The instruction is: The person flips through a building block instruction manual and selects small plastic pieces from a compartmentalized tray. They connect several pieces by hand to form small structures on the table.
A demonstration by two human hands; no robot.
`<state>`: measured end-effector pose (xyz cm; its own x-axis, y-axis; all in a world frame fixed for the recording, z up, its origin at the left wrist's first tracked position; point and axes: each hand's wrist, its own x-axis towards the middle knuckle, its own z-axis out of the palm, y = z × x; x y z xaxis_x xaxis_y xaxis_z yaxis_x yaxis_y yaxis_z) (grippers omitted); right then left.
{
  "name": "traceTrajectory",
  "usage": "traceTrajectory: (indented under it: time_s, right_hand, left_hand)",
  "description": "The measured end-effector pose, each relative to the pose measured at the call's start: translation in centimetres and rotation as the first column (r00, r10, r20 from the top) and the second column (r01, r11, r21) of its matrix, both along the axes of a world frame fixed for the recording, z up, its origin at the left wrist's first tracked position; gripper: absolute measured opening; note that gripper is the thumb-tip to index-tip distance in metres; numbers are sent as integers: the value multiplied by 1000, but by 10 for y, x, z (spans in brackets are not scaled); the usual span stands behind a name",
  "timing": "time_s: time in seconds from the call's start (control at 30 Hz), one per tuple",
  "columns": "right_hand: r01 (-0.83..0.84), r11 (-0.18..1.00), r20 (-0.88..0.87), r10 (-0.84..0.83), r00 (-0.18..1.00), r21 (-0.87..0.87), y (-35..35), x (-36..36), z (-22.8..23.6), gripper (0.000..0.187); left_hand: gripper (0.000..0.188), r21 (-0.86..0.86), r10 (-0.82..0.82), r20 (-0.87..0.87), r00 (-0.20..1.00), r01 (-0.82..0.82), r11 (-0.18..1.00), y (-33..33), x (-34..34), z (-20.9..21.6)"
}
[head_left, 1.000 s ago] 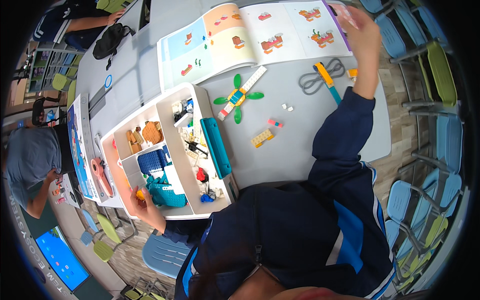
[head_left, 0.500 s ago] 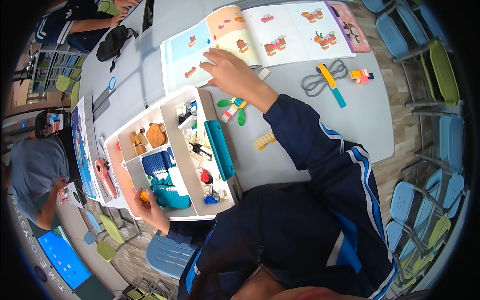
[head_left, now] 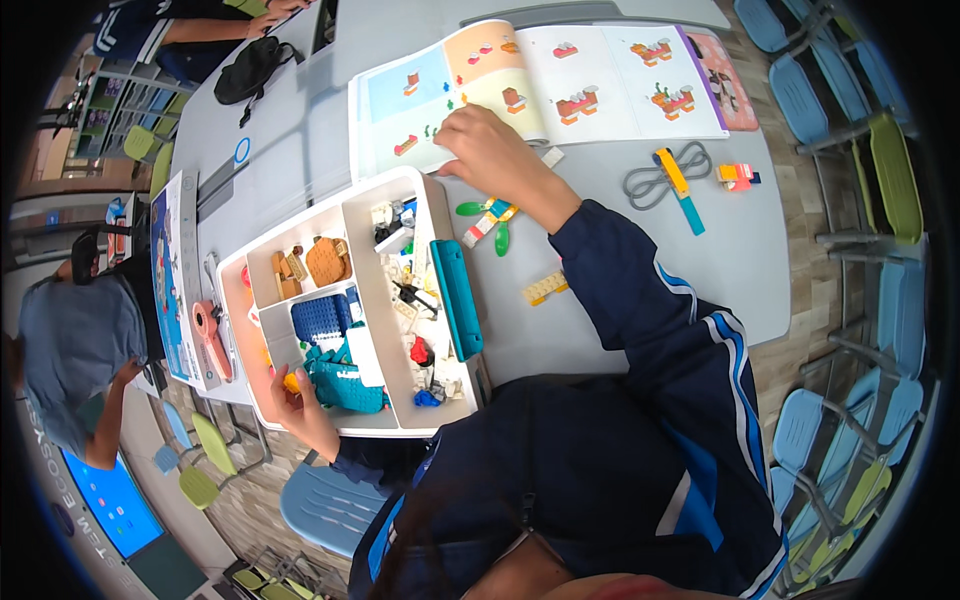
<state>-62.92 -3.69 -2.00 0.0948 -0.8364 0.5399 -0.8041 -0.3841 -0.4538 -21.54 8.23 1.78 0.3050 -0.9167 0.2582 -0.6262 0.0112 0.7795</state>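
Left hand: at the near left corner of a white compartmented storage box, fingers curled at a yellow piece; whether gripped, cannot tell. Right hand: released, fingers loosely bent over the left page of an open instruction booklet, beyond the box on the grey table. Box contents: brown round pieces, dark blue plates, teal pieces, mixed small bricks. Beneath the right wrist, partly hidden: green-leaved brick assembly. Nearer: tan plate. Rightward: yellow-and-teal bar with looped grey cord; small pink-and-yellow build.
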Motion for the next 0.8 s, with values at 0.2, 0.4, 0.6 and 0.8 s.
traceTrajectory:
  time_s: [0.2, 0.4, 0.6, 0.8]
  right_hand:
    - [-48, 996, 83, 41, 996, 77, -3, -3, -3, 19]
    - [9, 1000, 131, -12, 991, 23, -9, 1, -11, 9]
    - [16, 991, 457, -75, 886, 131, -4, 2, 5, 10]
    - [-38, 959, 907, -251, 338, 279, 16, -75, 65, 20]
  left_hand:
    - [25, -17, -1, -21, 1000, 1, 1000, -3, 4, -6]
    - [26, -16, 1, -45, 999, -1, 1000, -2, 4, -2]
    - [26, 12, 0, -34, 999, 1, 1000, -3, 1, -1]
    - [28, -36, -25, -79, 997, 22, 999, -1, 8, -8]
